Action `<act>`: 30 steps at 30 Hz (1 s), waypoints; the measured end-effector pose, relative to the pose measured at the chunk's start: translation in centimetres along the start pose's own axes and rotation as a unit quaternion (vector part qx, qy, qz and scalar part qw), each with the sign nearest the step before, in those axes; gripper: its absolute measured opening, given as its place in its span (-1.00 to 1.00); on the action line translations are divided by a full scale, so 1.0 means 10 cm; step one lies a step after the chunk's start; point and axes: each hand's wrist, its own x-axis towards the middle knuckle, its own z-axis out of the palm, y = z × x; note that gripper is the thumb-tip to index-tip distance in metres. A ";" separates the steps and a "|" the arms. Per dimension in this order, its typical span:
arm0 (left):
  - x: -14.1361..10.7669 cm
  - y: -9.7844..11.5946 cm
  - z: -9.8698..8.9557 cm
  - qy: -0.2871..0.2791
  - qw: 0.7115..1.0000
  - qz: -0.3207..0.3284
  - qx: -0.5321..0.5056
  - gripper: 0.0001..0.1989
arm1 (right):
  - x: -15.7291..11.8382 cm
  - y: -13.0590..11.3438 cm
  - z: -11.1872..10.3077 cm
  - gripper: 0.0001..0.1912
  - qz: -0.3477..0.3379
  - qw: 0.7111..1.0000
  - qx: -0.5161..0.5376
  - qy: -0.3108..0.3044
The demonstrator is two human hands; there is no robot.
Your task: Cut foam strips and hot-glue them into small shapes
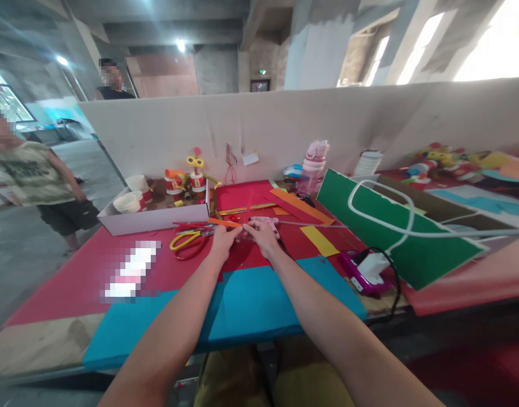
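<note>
An orange paper strip (219, 222) is stretched between my two hands above the red sheet. My left hand (222, 243) pinches it from below, near its middle. At the strip's right end, my right hand (262, 237) has thumb and fingers closed on it. Just behind my right hand lies a pink glue gun (271, 220), partly hidden by the fingers. Left of my left hand rest yellow-handled scissors (183, 242) and another red-handled tool (186, 258). A turquoise sheet (251, 305) lies under my forearms.
A white box (157, 220) with cups and yellow-eyed paper figures stands back left. Orange strips (301, 206) and a yellow piece (321, 241) lie right of my hands. Beyond are a purple power strip (363, 277), a green board (378, 226) and a pink bottle (313, 169). People stand left.
</note>
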 end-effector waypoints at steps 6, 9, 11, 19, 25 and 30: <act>0.01 -0.01 -0.01 -0.023 1.000 -0.012 0.005 -0.70 | 0.01 0.03 -0.01 -0.58 0.001 1.000 -0.008 -0.004; 0.00 0.01 0.01 -0.023 1.000 -0.013 -0.005 -0.71 | 0.04 0.07 0.00 -0.60 -0.010 1.000 -0.008 0.004; -0.01 0.02 0.03 -0.021 1.000 -0.012 -0.011 -0.71 | 0.06 0.09 0.00 -0.61 -0.023 1.000 -0.014 0.016; -0.01 0.00 0.03 -0.020 1.000 -0.002 -0.011 -0.73 | 0.04 0.06 -0.01 -0.59 -0.002 1.000 0.021 -0.007; -0.02 0.02 -0.01 -0.007 1.000 -0.008 0.008 -0.76 | 0.02 0.05 -0.03 -0.59 0.022 0.999 0.035 -0.018; -0.03 0.03 0.00 -0.015 1.000 -0.015 0.019 -0.75 | 0.04 0.06 -0.05 -0.60 0.004 1.000 0.006 -0.008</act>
